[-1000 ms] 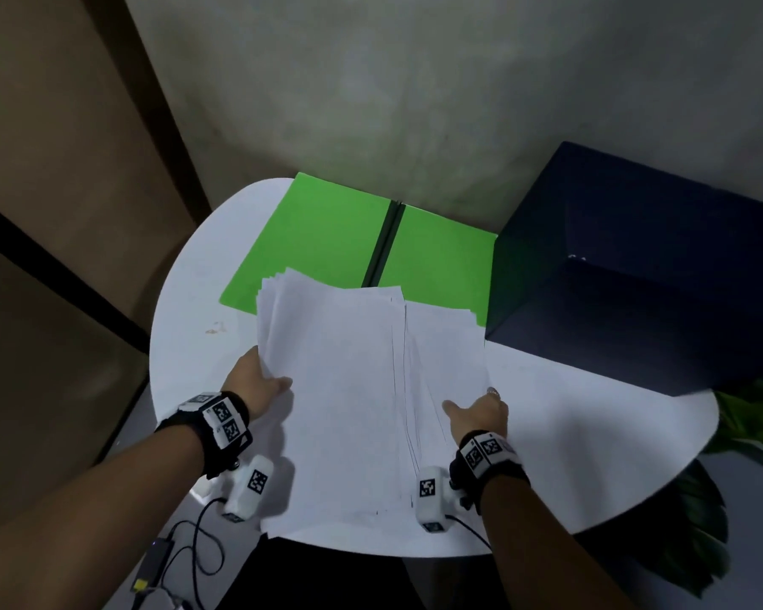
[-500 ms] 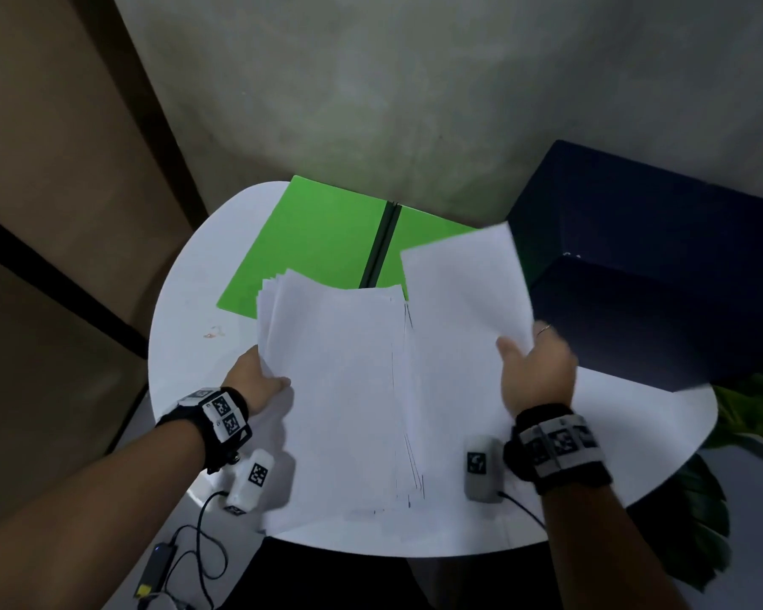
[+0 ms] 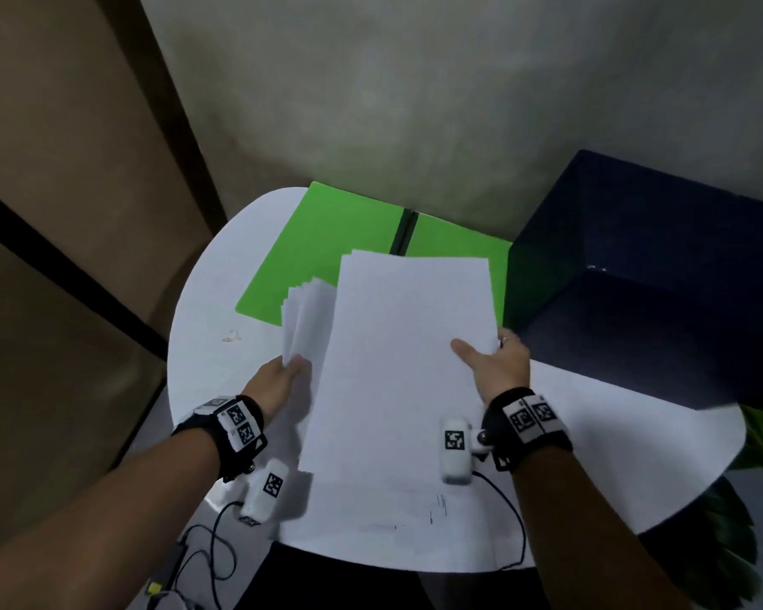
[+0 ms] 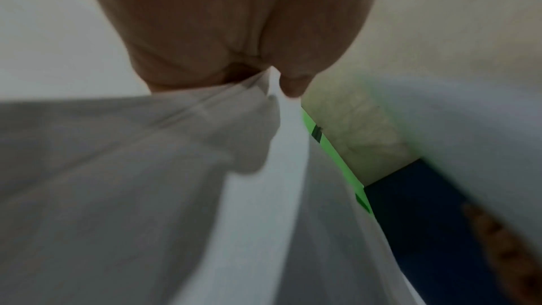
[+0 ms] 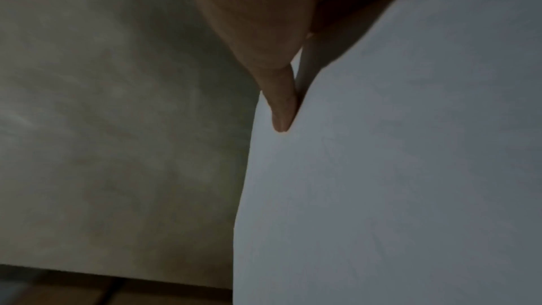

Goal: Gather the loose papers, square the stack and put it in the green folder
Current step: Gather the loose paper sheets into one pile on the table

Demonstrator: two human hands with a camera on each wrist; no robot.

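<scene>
Both hands holding papers above the white table.

Left hand (image 3: 278, 380) pinches the fanned stack (image 3: 307, 319) at its left edge; right hand (image 3: 501, 363) grips 1 sheet (image 3: 406, 354) by its right edge, thumb on top, overlapping the stack. Green folder (image 3: 327, 248) lies open at the table's (image 3: 613, 455) far edge, beside a dark box (image 3: 661, 284).

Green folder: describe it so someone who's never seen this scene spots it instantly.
Start at the round white table against the grey wall. At its far edge, beyond the white papers that both hands hold, the green folder lies open and flat, next to the dark blue box. It is the only bright green sheet there, split by a dark spine down its middle.
</scene>
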